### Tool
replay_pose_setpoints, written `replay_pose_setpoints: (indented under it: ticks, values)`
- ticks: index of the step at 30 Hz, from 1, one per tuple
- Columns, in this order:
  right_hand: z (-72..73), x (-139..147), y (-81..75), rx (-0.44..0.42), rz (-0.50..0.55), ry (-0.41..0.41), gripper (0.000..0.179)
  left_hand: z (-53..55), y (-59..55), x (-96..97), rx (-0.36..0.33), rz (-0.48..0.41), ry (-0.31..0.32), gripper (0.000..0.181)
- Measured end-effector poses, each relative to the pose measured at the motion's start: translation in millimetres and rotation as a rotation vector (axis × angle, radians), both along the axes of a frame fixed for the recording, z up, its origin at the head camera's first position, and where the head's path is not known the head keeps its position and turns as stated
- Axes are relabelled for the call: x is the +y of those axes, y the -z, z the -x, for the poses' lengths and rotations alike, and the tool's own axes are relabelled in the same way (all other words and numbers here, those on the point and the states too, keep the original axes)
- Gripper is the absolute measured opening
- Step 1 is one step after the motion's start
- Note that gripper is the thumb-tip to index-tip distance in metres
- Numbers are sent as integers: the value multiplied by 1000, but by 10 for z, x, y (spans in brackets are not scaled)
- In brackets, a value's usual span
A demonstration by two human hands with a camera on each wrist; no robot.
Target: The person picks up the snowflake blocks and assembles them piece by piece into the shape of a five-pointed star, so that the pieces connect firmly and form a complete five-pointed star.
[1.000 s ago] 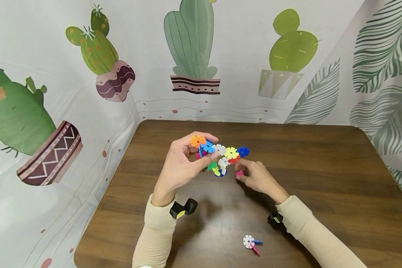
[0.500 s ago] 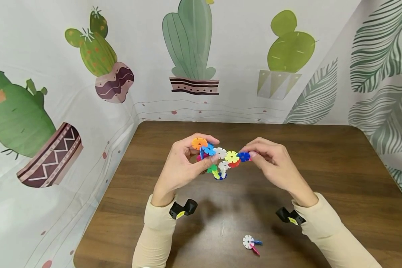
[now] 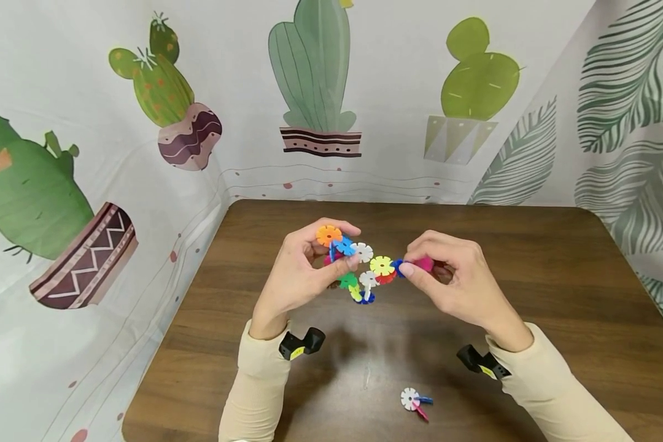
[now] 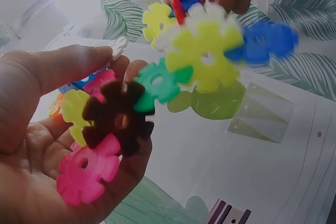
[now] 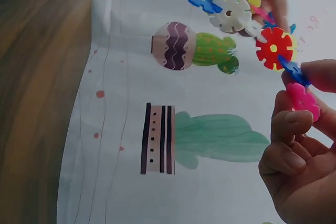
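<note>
My left hand (image 3: 301,270) holds up a linked chain of notched plastic snowflake discs, with the thumb across it. Orange (image 3: 328,236) and yellow (image 3: 382,266) discs show from above. A brown disc (image 4: 109,116) and a pink disc (image 4: 84,174) lie over the palm in the left wrist view. At the chain's right end, my right hand (image 3: 455,270) pinches a blue disc (image 5: 295,72) between thumb and forefinger. This blue disc meets a red disc (image 5: 266,53) on one side. A pink disc (image 5: 303,103) sits at its other side, against the fingers.
A small cluster with a white disc (image 3: 408,399), a blue one and a pink one lies on the brown wooden table (image 3: 563,288), near its front. A cactus-printed cloth (image 3: 392,80) hangs behind the table's far edge.
My right hand has lifted the pink disc from beside the chain, moving up and right to its blue end. The thumb now covers much of the blue disc. My left hand has stayed nearly still.
</note>
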State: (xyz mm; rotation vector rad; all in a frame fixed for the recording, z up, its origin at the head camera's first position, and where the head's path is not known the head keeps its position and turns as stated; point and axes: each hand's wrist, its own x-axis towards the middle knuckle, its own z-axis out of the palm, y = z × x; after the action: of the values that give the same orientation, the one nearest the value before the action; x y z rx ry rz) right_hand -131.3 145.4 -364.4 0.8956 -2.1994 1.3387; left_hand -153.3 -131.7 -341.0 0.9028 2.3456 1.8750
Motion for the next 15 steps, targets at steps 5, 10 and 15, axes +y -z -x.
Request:
replay_pose_setpoints:
  ticks: [5,10,15]
  values:
    - [-70,-17,-125,4,37,-13,31,21,11,-25,-28,47,3,50]
    - [-83,-36,-206,-3,23,61,28,47,32,-30,23,94,-67,60]
    - [-54,-61,-198,-11,11,131,24,22,53,-25,90,168,-171,62]
